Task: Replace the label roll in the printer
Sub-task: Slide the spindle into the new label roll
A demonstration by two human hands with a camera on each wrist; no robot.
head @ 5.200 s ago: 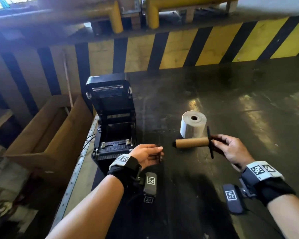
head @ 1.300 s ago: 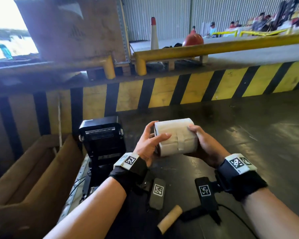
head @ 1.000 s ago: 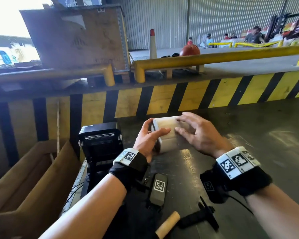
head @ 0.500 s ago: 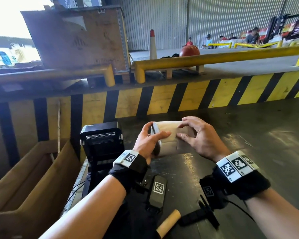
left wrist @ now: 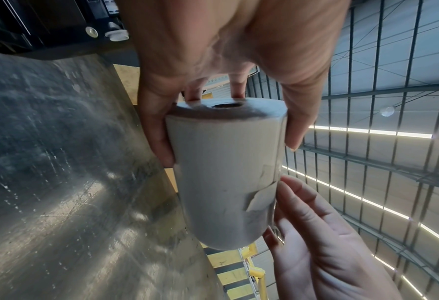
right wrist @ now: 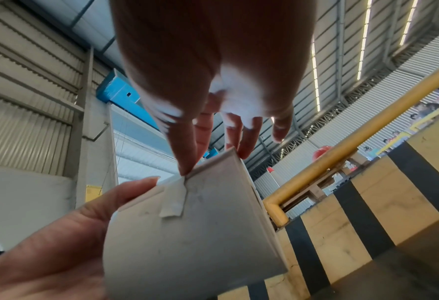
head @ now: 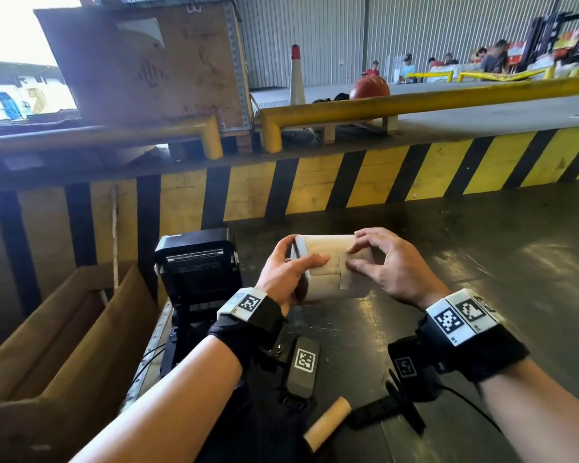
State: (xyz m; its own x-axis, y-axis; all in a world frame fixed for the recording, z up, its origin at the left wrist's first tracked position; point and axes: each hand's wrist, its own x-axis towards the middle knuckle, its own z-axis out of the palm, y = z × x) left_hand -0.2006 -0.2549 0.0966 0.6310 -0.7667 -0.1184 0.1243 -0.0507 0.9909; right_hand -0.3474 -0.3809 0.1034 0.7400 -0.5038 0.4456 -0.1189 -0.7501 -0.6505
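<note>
I hold the white label roll (head: 328, 269) sideways in the air above the dark table (head: 498, 262). My left hand (head: 291, 265) grips its left end, thumb on one side and fingers on the other (left wrist: 226, 148). My right hand (head: 361, 259) curls over the roll's middle; its thumb tip presses at the loose paper edge by a tape strip (right wrist: 174, 201), with the other fingers behind the roll (right wrist: 193, 233). The black printer (head: 198, 272) stands to the left with its lid up. An empty cardboard core (head: 328, 422) on a black spindle (head: 385, 409) lies near the table's front edge.
An open cardboard box (head: 64, 329) sits left of the printer, below the table edge. A yellow-and-black striped barrier (head: 381, 175) runs along the table's far side, with a yellow rail (head: 415, 101) above. Several people are far off at the back right.
The spindle with the empty core has been laid down and the roll picked up. In the last second my right hand left the roll's right end and brought its fingertips to the tape strip.
</note>
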